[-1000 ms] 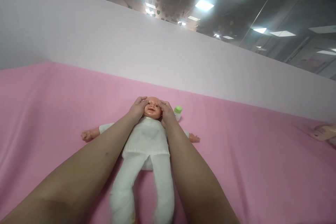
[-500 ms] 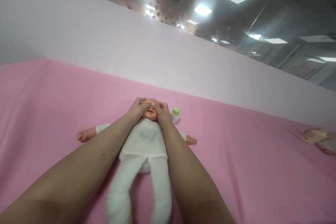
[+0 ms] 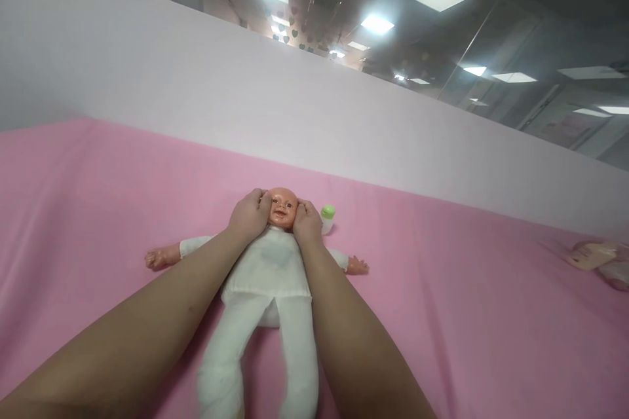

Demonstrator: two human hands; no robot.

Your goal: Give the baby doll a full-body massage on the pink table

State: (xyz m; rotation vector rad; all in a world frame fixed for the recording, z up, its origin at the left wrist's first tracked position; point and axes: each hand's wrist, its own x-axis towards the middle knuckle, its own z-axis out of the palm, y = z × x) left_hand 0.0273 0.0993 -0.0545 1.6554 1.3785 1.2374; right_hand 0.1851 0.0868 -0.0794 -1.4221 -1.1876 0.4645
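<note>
A baby doll (image 3: pixel 268 268) with a white cloth body lies on its back, legs toward me and arms spread out. My left hand (image 3: pixel 249 215) is wrapped against the left side of its head, the thumb along the cheek. On the other side, my right hand (image 3: pixel 306 221) cups the head with curled fingers. The doll's face (image 3: pixel 283 209) shows between both hands, its eyes and mouth uncovered. Just right of my right hand stands a small bottle (image 3: pixel 327 218) with a green cap, its lower part partly hidden by the hand.
A pink sheet (image 3: pixel 393 314) covers the surface and has a few creases. Behind it rises a white wall or panel (image 3: pixel 246 105) with glass above. At the far right lies a packaged item (image 3: pixel 597 258) in clear plastic.
My thumbs have slid outward from the doll's eyes to the sides of its head, so its face is now uncovered. The doll and bottle stay in place.
</note>
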